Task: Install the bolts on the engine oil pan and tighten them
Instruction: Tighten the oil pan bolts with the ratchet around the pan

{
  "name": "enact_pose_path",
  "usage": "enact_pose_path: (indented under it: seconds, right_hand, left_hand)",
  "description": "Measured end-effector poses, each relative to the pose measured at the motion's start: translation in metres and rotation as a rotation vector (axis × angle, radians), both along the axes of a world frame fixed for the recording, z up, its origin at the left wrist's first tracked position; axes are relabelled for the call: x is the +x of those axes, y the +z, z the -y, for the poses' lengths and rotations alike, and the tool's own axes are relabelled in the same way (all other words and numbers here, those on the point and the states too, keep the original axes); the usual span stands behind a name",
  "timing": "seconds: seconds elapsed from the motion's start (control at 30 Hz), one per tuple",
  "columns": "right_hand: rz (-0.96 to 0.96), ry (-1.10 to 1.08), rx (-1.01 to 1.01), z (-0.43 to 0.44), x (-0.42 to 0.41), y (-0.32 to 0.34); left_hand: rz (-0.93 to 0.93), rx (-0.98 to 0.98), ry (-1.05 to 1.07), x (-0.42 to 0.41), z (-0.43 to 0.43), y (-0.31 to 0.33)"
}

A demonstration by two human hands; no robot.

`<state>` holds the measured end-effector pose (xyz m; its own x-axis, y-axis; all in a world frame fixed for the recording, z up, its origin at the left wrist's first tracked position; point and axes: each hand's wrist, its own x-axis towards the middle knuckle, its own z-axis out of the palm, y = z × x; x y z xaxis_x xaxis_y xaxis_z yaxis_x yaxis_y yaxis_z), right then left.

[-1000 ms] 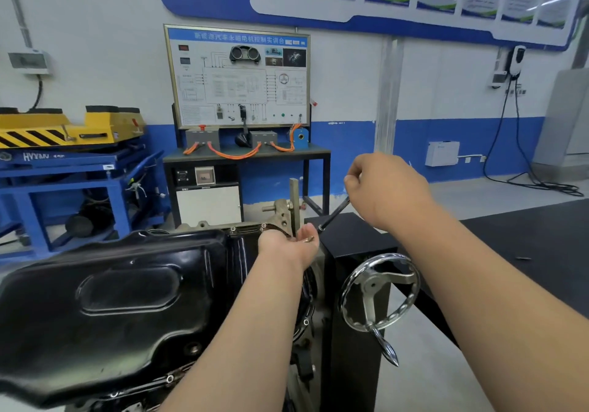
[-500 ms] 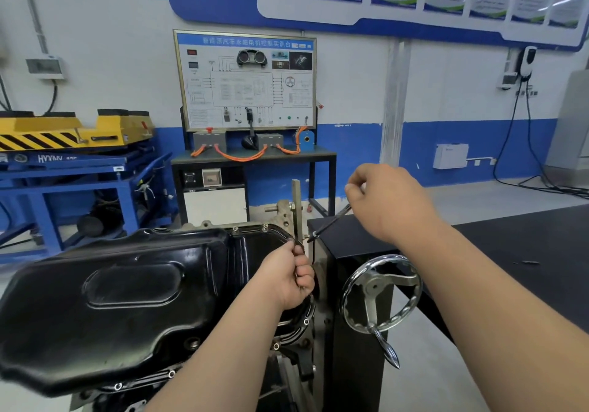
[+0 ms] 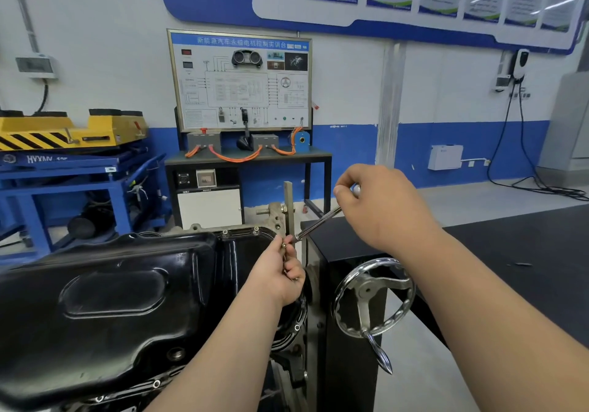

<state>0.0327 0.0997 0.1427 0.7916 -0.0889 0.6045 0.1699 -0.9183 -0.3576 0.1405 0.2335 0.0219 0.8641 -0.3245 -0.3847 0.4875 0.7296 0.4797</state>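
The black engine oil pan (image 3: pixel 111 303) fills the lower left, bolted side up on the engine. Two bolts (image 3: pixel 240 231) stand in its far rim, and more bolt heads (image 3: pixel 156 383) show along the near edge. My left hand (image 3: pixel 280 273) is curled at the pan's right rim and pinches a small brass-coloured bolt (image 3: pixel 283 246) near its fingertips. My right hand (image 3: pixel 382 207) grips the handle of a thin metal wrench (image 3: pixel 315 225), whose tip points down-left to just beside the left hand's bolt.
A black engine stand (image 3: pixel 344 246) with a chrome handwheel (image 3: pixel 373 297) stands right of the pan. Behind are a training panel on a dark table (image 3: pixel 248 156), a blue and yellow lift table (image 3: pixel 63 144) at left, and cables on the floor at far right.
My left hand has drawn back from the pan's far corner toward me along the right rim, now showing a bolt in its fingers. The right hand with the wrench has stayed almost still.
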Motion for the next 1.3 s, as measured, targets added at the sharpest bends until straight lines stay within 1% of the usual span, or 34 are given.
enact_pose_path:
  seconds: [0.3,0.6,0.77,1.0,1.2,1.3]
  right_hand:
    - [-0.005,0.006,0.020,0.001,0.000,-0.001]
    - [0.007,0.012,0.044,0.002,-0.004,-0.002]
    - [-0.001,-0.004,-0.007,-0.003,-0.001,-0.009]
    - [0.044,-0.018,0.032,0.001,0.002,-0.007]
    - [0.021,-0.033,-0.026,-0.002,0.004,-0.011]
    - [0.041,-0.008,-0.122,-0.005,0.002,-0.012]
  left_hand:
    - [-0.020,0.067,0.029,-0.002,0.006,0.003]
    - [-0.059,0.065,0.052,-0.001,0.008,0.006]
    - [-0.056,0.058,0.042,0.002,0.008,0.006]
    - [-0.079,0.045,0.068,0.004,0.008,0.005]
    - [-0.072,0.084,0.077,0.005,0.010,0.004]
    - [-0.074,0.118,0.098,0.004,0.012,0.005]
